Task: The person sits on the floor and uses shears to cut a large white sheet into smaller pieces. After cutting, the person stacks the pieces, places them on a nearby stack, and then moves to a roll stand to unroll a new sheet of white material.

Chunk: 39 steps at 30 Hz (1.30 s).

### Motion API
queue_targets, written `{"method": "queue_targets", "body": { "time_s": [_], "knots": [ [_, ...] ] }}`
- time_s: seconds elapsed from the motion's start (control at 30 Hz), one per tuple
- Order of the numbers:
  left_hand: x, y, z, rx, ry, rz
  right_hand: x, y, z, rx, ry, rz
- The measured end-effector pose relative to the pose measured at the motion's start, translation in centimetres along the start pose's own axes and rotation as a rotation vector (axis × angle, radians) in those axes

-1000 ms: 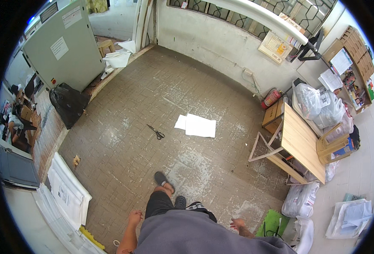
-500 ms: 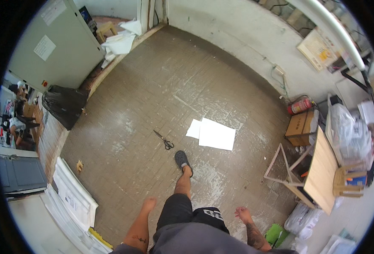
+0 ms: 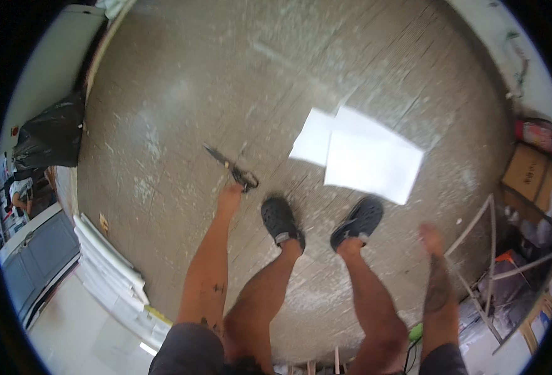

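Observation:
A pair of dark-handled scissors [image 3: 243,178] lies on the floor, blades pointing up and left. My left hand [image 3: 229,197] is at the handle loops, seemingly touching them. Its fingers are blurred, so whether they grip is unclear. Two white sheets of paper, a larger sheet [image 3: 374,156] overlapping a smaller sheet [image 3: 311,137], lie to the right, just beyond my feet. Off to the right my right hand [image 3: 431,239] hangs over the floor below the larger sheet, with nothing visible in it. Motion smears its fingers.
My dark clogs stand between my hands, the left clog [image 3: 281,220] and the right clog [image 3: 358,222]. A wooden frame [image 3: 490,262] and a cardboard box [image 3: 531,178] stand at right. At left are a black bag [image 3: 52,134] and white panels [image 3: 110,262]. Someone [image 3: 21,195] sits at far left.
My view has dropped closer to the floor. My left hand has reached forward to the scissors' handles. My right foot now shows beside the left, and my right arm extends farther forward.

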<state>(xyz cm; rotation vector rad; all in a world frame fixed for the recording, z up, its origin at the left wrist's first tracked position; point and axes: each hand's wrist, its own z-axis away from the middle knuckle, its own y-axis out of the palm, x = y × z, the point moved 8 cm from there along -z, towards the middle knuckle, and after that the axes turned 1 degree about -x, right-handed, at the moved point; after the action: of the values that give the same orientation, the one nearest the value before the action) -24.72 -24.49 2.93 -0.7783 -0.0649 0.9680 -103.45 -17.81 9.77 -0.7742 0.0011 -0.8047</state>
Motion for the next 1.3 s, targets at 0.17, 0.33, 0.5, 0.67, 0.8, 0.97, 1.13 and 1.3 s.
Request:
{"method": "queue_targets", "body": {
  "time_s": [0.17, 0.33, 0.5, 0.67, 0.8, 0.97, 1.13, 1.3],
  "knots": [
    [1.6, 0.3, -7.0, -0.598, -0.314, 0.064, 4.7, 2.6, -12.3, -0.077, 0.268, -0.339],
    [0.5, 3.7, -7.5, -0.261, -0.498, 0.386, 12.8, 5.5, -15.5, -0.08, 0.093, -0.393],
    [-1.5, 0.9, 2.6, -0.089, -0.436, 0.356, 12.5, -7.5, -9.1, -0.256, 0.03, -0.089],
    [-11.6, -9.3, 23.5, 0.221, -0.068, 0.041, 16.9, -24.8, 8.9, -0.441, -0.406, 0.455],
    [-22.2, -17.2, 42.0, 0.481, 0.05, 0.135, 25.8, -30.1, 20.8, -0.132, -0.465, 0.648],
    [-35.1, -22.6, 55.1, 0.557, 0.243, 0.636, 45.4, -27.9, 35.3, 0.32, -0.84, 0.61],
    [-44.0, -29.0, 59.4, 0.217, 0.616, 0.523, 61.6, -29.0, 46.3, 0.389, -1.148, 0.552],
    [-49.0, -36.1, 57.7, -0.182, 1.037, -0.029, 70.6, -29.5, 49.2, 0.525, -1.259, 0.485]
  ]
}}
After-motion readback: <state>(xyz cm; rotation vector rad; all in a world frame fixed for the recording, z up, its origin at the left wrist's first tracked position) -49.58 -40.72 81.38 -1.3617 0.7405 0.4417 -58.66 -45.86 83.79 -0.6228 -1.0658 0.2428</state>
